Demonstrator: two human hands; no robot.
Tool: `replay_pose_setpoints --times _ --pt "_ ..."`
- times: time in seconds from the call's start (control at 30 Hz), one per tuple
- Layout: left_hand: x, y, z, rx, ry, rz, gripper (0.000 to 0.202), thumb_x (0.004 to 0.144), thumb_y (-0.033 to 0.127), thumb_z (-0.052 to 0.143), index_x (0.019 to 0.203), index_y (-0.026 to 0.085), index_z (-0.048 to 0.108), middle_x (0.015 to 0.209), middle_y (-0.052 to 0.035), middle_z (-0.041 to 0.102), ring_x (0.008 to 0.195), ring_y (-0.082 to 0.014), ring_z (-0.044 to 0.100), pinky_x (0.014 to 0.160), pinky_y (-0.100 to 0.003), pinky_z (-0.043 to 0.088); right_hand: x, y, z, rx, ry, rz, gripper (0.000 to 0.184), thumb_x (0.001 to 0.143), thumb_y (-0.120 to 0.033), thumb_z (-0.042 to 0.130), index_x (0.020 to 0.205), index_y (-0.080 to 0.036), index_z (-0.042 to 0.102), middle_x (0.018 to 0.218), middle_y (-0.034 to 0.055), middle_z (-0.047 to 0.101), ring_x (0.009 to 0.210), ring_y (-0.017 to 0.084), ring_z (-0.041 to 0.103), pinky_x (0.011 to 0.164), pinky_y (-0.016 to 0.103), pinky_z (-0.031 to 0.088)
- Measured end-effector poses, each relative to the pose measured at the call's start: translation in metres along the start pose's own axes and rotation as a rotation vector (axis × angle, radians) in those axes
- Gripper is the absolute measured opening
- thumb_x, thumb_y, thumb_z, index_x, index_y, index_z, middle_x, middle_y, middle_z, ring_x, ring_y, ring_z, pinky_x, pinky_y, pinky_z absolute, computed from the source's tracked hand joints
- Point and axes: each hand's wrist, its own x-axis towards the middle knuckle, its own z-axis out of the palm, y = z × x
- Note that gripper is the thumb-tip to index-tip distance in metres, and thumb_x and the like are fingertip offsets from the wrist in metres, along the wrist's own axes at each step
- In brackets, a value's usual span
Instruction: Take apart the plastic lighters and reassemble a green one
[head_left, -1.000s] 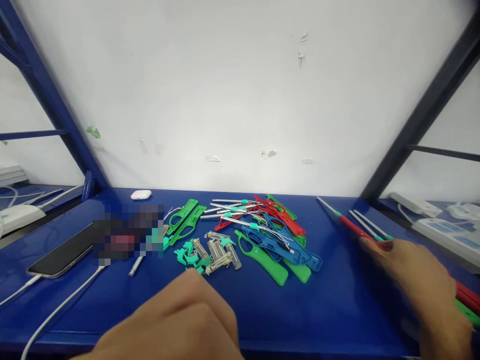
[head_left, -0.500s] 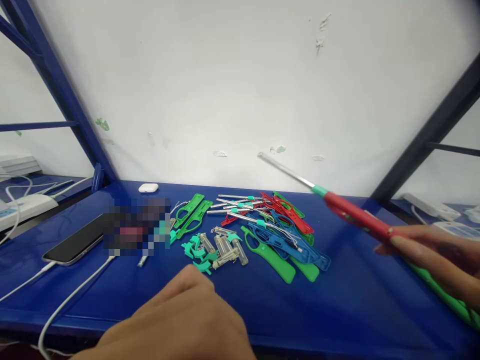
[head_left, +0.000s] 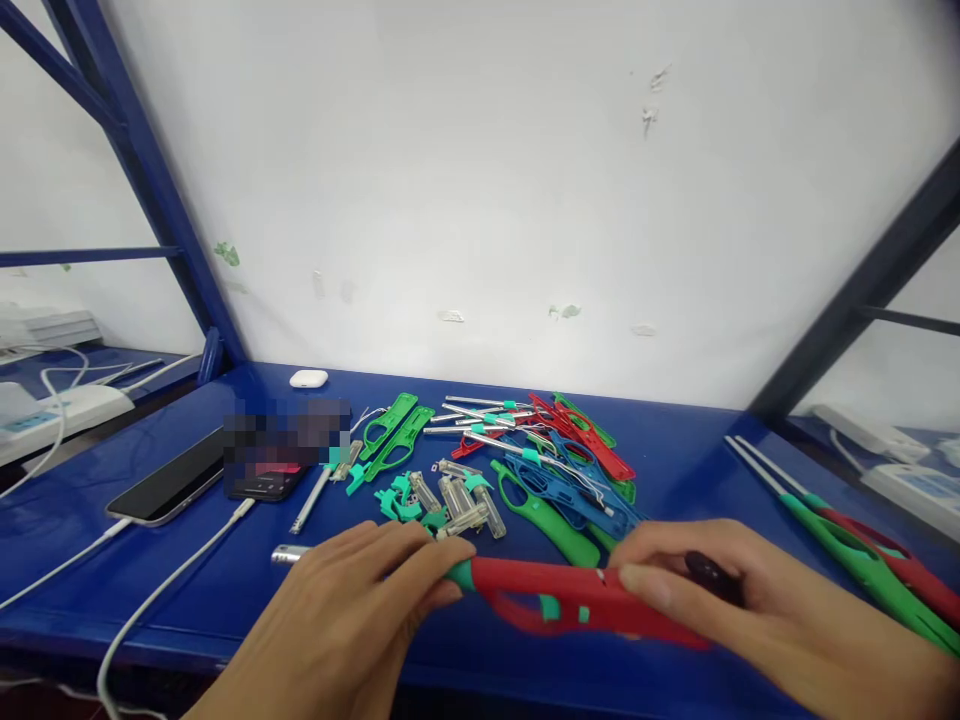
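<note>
A red long-nosed lighter [head_left: 540,580] lies level across both hands at the table's front. My left hand [head_left: 360,600] is closed around its metal tube near the green collar; the tube's end shows beyond the knuckles. My right hand [head_left: 720,600] grips the rear of the red handle. A dark rounded object [head_left: 715,578], its kind unclear, is also tucked in that hand. Just behind lie clear fuel tanks [head_left: 457,500] and small turquoise parts [head_left: 401,500]. Green handle halves [head_left: 551,525], blue handle halves [head_left: 547,490] and metal tubes with wires [head_left: 487,415] form a pile.
At the right, a green lighter [head_left: 862,560] and a red lighter [head_left: 892,550] lie side by side. Two phones [head_left: 169,480] with white cables and a white earbud case [head_left: 308,379] are on the left. Blue shelf posts [head_left: 150,200] flank the blue table [head_left: 675,470].
My right hand has brought the red lighter down and left, from raised and tilted to level. My left hand has taken hold of its tube. The lighters at the right are now in fuller view.
</note>
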Motion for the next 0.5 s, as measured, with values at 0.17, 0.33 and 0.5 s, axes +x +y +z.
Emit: replay_pose_setpoints --times 0.17,0.33,0.5 --pt "-0.023 -0.005 0.007 -0.074 -0.246 -0.203 0.026 0.111 0.044 0.053 0.128 0.037 0.070 0.119 0.0039 0.083 0.103 -0.0191 0.082 0.086 -0.023 0.064 0.009 -0.009 0.003 0.123 -0.318 0.021 0.046 0.094 -0.073 0.062 0.090 -0.033 0.085 0.092 -0.0005 0.083 0.079 0.024 0.077 0.061 0.025 0.061" --pt "-0.039 -0.016 0.020 -0.220 -0.555 -0.397 0.026 0.111 0.043 0.052 0.131 0.041 0.069 0.124 0.0030 0.078 0.110 -0.0207 0.077 0.096 -0.031 0.060 0.019 -0.021 0.004 0.566 -0.189 0.077 0.057 0.100 -0.072 0.057 0.070 -0.025 0.065 0.063 -0.0003 0.053 0.057 0.016 0.047 0.049 0.024 0.043" --pt "-0.050 -0.024 0.034 -0.228 -0.480 -0.391 0.029 0.111 0.034 0.047 0.114 0.035 0.075 0.114 -0.0006 0.073 0.092 -0.0181 0.077 0.080 -0.025 0.059 0.020 -0.046 0.012 1.310 -0.130 0.073 0.053 0.105 -0.048 0.061 0.061 -0.022 0.048 0.062 -0.0037 0.033 0.054 0.013 0.023 0.048 0.023 0.036"
